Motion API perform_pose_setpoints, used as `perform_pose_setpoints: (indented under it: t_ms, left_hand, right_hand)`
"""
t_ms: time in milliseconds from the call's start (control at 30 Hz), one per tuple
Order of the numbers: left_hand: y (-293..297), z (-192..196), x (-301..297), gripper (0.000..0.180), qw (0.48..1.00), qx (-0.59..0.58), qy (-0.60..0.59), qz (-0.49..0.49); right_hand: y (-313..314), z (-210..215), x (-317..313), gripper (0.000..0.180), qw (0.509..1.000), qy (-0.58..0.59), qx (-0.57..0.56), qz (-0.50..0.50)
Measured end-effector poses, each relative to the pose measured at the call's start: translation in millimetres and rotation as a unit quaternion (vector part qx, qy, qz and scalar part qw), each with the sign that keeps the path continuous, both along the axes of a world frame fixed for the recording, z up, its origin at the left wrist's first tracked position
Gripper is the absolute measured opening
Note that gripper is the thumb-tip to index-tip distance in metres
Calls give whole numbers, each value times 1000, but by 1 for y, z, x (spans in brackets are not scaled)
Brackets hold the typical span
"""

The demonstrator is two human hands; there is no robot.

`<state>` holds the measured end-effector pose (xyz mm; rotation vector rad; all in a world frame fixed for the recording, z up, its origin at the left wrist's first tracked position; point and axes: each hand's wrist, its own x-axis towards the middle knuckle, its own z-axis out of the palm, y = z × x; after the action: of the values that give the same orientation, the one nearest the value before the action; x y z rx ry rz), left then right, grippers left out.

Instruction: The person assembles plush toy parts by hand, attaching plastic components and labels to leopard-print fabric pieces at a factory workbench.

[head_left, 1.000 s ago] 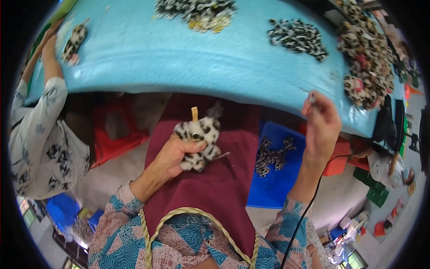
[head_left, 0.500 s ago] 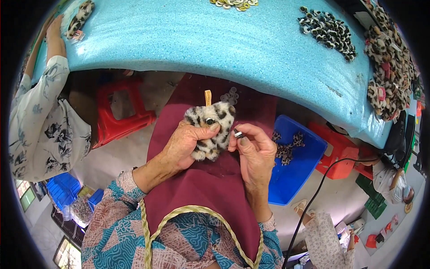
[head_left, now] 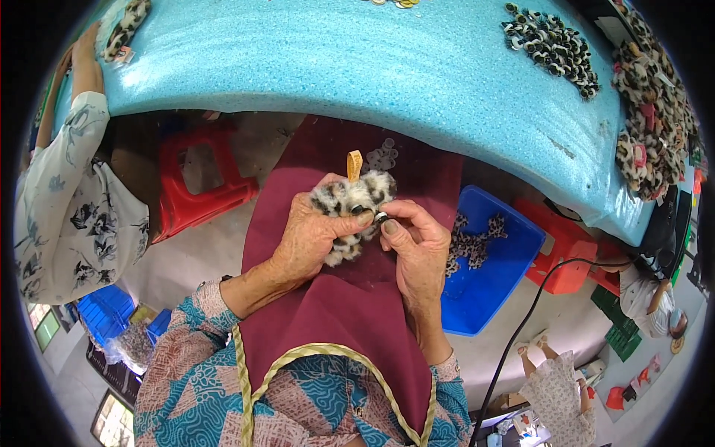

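Over my lap, my left hand [head_left: 307,237] is closed round a small spotted plush toy [head_left: 344,195], its thumb pressed across the front. A yellow-orange ribbon loop [head_left: 354,165] stands up from the toy's top. One dark eye shows beside the thumb tip. My right hand [head_left: 418,244] pinches a small black-and-white toy eye [head_left: 381,217] between thumb and forefinger, against the toy's right side. Whether its stem is in the fur is hidden by the fingers. Several clear plastic washers [head_left: 382,156] lie on my maroon apron [head_left: 328,305], just beyond the toy.
A blue-covered table [head_left: 335,67] curves across ahead, bearing a heap of black-and-white toy eyes [head_left: 555,52] and piled spotted plush pieces [head_left: 649,112]. Right of my lap, a blue bin [head_left: 495,287] holds spotted pieces. A co-worker's sleeve [head_left: 86,138] and a red stool [head_left: 195,186] are at left.
My right hand has moved left with the toy eye, from beside the plush toy to touching its side. The toy has tilted slightly in my left hand.
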<state>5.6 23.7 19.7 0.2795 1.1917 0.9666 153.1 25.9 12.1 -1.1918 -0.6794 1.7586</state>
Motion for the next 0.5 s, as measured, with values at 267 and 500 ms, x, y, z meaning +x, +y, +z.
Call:
perform_pose_setpoints:
  t_ms: [267, 500]
  left_hand:
    - [1, -1, 0, 31, 941, 207, 249, -97]
    - [2, -7, -8, 31, 962, 138, 150, -183]
  right_hand:
    - [-2, 0, 4, 14, 999, -17, -36, 10]
    - [0, -1, 23, 12, 995, -48, -57, 69]
